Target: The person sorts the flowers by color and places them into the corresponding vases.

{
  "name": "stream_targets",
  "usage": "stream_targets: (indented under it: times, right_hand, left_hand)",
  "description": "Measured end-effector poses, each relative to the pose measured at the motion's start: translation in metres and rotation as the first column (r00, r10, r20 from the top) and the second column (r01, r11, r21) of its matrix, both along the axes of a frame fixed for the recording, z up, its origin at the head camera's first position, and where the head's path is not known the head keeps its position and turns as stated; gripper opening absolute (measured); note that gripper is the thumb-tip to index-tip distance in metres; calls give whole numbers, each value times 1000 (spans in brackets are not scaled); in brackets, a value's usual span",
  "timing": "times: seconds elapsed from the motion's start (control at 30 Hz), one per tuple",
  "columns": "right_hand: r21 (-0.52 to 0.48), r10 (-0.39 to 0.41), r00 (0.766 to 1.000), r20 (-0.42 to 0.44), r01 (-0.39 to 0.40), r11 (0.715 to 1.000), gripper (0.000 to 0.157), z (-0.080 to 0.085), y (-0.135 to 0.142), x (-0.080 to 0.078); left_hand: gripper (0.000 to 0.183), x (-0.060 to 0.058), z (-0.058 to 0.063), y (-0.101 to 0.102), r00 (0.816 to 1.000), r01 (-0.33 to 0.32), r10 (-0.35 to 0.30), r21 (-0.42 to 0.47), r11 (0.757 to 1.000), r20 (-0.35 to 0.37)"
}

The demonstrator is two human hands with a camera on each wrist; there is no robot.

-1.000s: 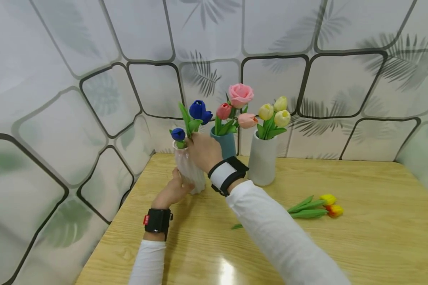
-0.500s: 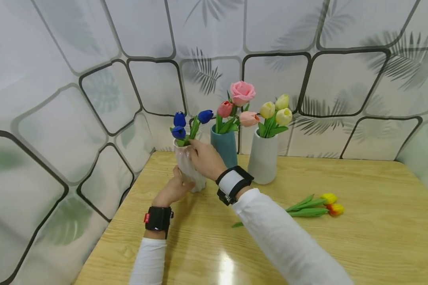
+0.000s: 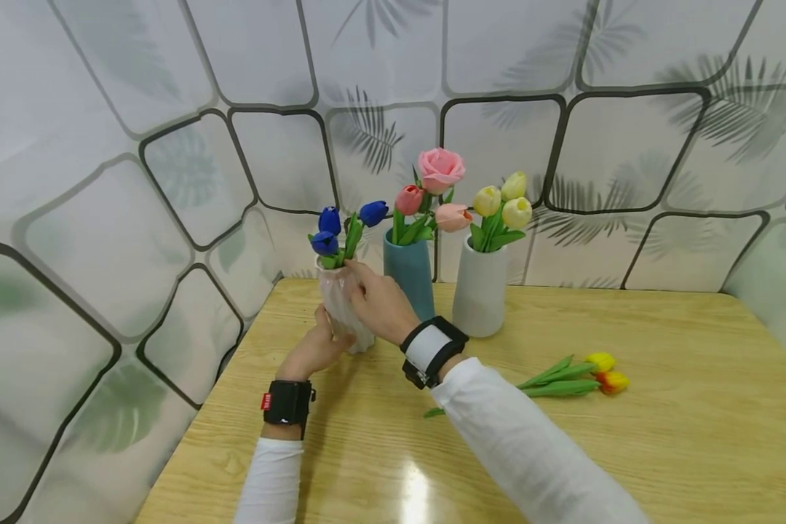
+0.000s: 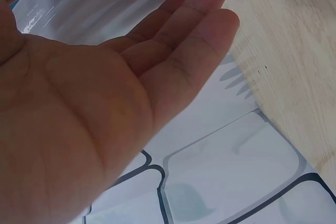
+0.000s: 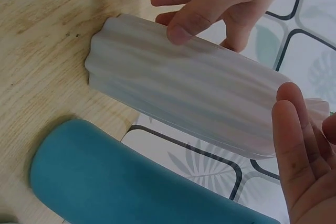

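A white fluted vase (image 3: pixel 346 302) stands tilted at the table's left rear, with blue tulips (image 3: pixel 327 231) and green leaves in its mouth. My left hand (image 3: pixel 316 351) grips the vase low down; its thumb and fingers lie on opposite sides in the right wrist view. Up at the rim is my right hand (image 3: pixel 381 300), touching the vase's upper part. In the right wrist view its longer fingers (image 5: pixel 291 129) look fairly straight against the vase. Its thumb tip sits at that view's right edge, so contact with a stem is hidden there.
Close on the right stands a blue vase (image 3: pixel 409 273) with pink and red flowers. Beyond it is a white vase (image 3: pixel 480 291) of pale yellow tulips. Yellow and orange tulips (image 3: pixel 566 380) lie on the wooden table (image 3: pixel 694 407), their stems partly behind my right sleeve.
My right hand has come down from among the flowers to the rim. The blue tulips have dropped lower and spread apart in the vase. My left hand has stayed on the vase.
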State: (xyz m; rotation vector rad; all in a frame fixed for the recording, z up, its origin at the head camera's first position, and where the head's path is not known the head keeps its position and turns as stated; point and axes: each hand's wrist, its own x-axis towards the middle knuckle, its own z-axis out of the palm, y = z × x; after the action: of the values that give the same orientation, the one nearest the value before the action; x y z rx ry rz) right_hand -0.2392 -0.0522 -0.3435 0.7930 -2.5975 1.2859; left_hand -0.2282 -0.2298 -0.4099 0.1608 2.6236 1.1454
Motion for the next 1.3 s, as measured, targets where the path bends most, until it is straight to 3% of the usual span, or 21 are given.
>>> stream_targets:
  times: [0.4, 0.6, 0.8, 0.87, 0.93, 1.03, 1.13, 1.23, 1.3]
  right_hand:
    - [63, 0, 1000, 14, -1, 998, 31, -24, 18, 14]
    - [153, 73, 997, -7, -71, 986, 26, -44, 34, 27]
    - [300, 150, 977, -153, -98, 949, 17, -66, 57, 63]
    - [295, 169, 975, -143, -121, 948, 16, -73, 67, 77]
    - [258, 176, 982, -73, -151, 954, 17, -79, 78, 89]
    - [198, 123, 991, 54, -132, 971, 19, -89, 101, 102]
    - [228, -11, 992, 127, -19, 973, 23, -97, 126, 107]
    - [326, -161, 977, 142, 108, 939, 27, -99, 149, 106]
    - [391, -220, 966, 137, 152, 908, 28, -98, 161, 104]
  left_hand:
    - [93, 1, 1, 0, 1000, -20, 20, -30, 999, -7]
    - [92, 1, 3, 0, 1000, -23, 23, -48, 999, -10]
    - [90, 2, 4, 1, 999, -34, 34, -96, 995, -5]
    - [88, 2, 4, 1, 999, -37, 37, -117, 992, -1]
    - [86, 3, 4, 1, 999, -37, 39, -131, 991, 8]
    - [83, 5, 4, 1, 1000, -19, 22, -170, 985, 13]
    - [75, 6, 5, 2, 1000, 12, -8, -224, 975, 17]
    - [68, 7, 6, 4, 998, 55, -51, -290, 955, 22]
    - [64, 8, 7, 5, 997, 77, -71, -305, 949, 30]
